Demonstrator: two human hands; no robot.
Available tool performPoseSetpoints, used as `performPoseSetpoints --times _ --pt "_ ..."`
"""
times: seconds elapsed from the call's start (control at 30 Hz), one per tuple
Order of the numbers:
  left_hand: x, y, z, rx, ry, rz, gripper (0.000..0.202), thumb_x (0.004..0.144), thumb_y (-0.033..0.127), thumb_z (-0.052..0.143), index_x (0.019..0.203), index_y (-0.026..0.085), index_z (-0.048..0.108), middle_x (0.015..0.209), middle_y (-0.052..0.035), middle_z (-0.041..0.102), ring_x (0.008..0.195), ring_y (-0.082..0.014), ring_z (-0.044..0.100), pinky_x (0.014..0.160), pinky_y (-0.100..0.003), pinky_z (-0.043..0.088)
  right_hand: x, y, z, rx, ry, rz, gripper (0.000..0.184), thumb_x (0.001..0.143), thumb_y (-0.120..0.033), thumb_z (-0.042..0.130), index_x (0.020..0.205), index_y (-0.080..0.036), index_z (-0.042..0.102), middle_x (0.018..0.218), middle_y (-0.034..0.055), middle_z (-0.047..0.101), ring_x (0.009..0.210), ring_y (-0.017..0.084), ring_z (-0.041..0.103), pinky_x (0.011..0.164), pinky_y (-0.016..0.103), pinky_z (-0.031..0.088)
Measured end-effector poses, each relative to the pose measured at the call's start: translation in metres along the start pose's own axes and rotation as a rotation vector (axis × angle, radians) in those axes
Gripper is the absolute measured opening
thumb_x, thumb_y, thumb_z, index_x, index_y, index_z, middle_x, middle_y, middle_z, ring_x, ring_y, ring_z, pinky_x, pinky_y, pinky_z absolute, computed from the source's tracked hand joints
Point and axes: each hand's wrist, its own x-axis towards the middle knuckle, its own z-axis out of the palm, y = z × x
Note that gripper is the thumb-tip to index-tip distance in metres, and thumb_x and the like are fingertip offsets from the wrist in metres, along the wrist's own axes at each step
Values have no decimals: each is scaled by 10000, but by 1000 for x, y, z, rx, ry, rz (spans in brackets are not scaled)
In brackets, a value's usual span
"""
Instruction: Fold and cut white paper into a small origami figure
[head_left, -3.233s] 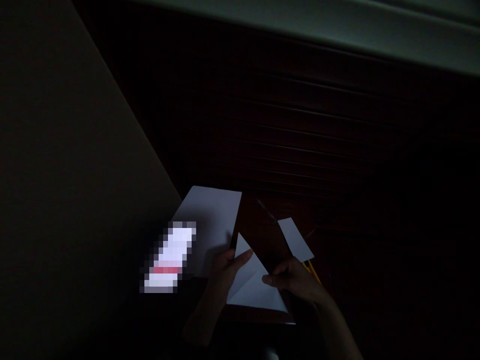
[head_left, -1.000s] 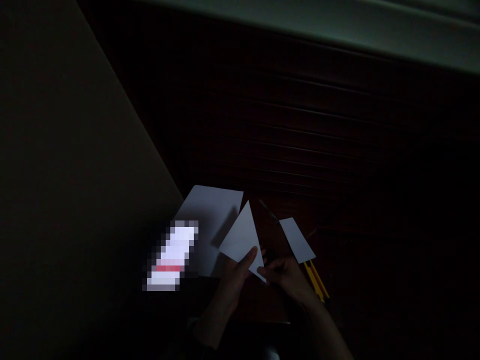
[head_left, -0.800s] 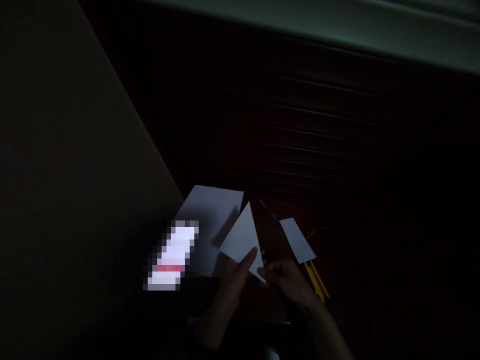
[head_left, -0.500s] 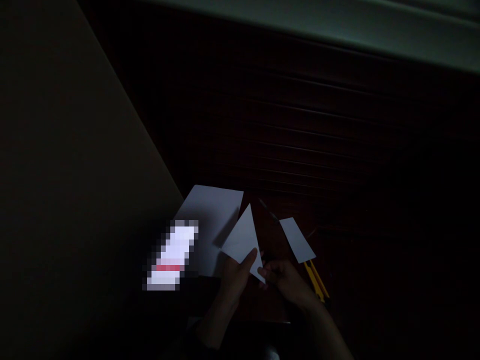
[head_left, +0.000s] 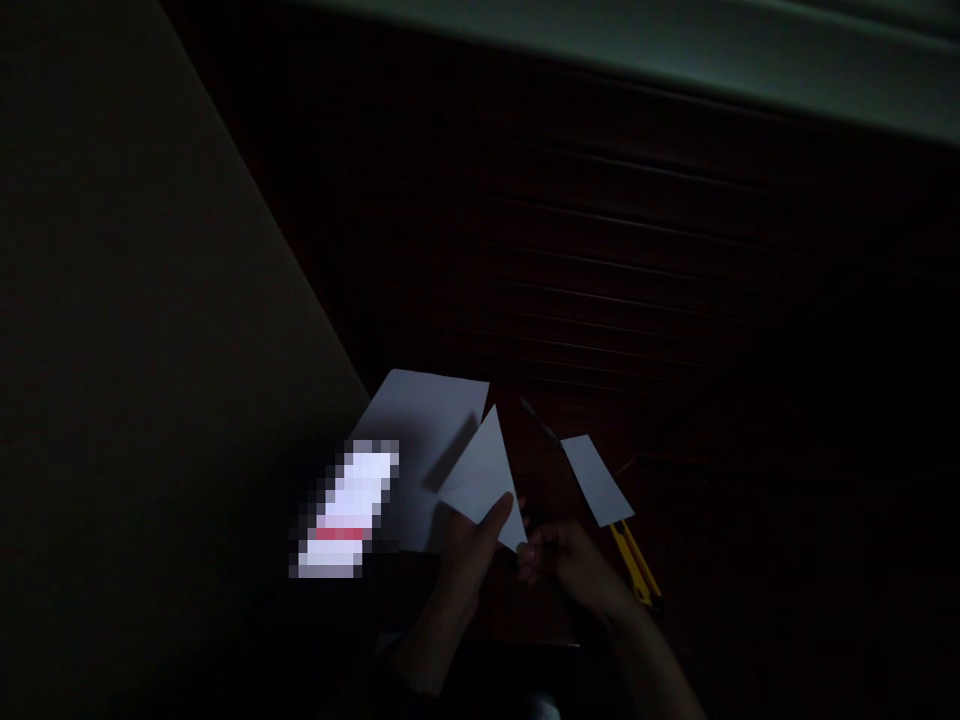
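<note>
A white sheet of paper folded into a triangle (head_left: pixel 481 468) is held above the dark table, its point facing away from me. My left hand (head_left: pixel 474 545) grips it from below, thumb pressed on the near face and fingers behind. At the paper's lower right corner, my right hand (head_left: pixel 559 555) has thumb and fingers pinched together at the tip. Under and left of the triangle lies a larger white sheet (head_left: pixel 420 420), partly shaded. To the right, a white paper strip (head_left: pixel 598 480) rests beside a yellow utility knife (head_left: pixel 634 562), covering its upper end.
A bright, pixelated screen-like panel (head_left: pixel 345 510) sits over the left part of the large sheet. Behind the strip lies a thin pen-like object (head_left: pixel 538 420). A pale wall (head_left: pixel 150 250) rises on the left, and dark slatted panelling (head_left: pixel 600 230) stands behind the table.
The folded paper has shifted slightly left and up, turning a little. My right fingers now cover its lower right tip more closely.
</note>
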Motion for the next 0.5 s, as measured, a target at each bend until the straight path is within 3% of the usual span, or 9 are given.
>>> performPoseSetpoints --times 0.1,0.3,0.5 --pt "-2 2 1 14 -60 -19 401 658 330 701 946 74 591 918 -171 681 806 -289 662 629 -342 556 0 1 1 32 -1 15 295 726 -383 636 689 -92 660 592 49 628 534 113 562 558 248 454" --pt "0 -6 0 13 -28 21 413 669 321 697 994 96 575 916 -161 683 779 -287 668 591 -341 558 3 5 2 -42 63 -6 276 707 -372 659 660 -100 657 591 43 629 521 109 554 532 231 441" --pt "7 2 -5 -125 80 78 390 681 264 704 1023 118 585 1028 -151 652 913 -273 635 758 -367 544 -3 7 1 -108 15 -10 186 696 -284 664 640 -106 668 565 32 625 503 109 535 513 225 418"
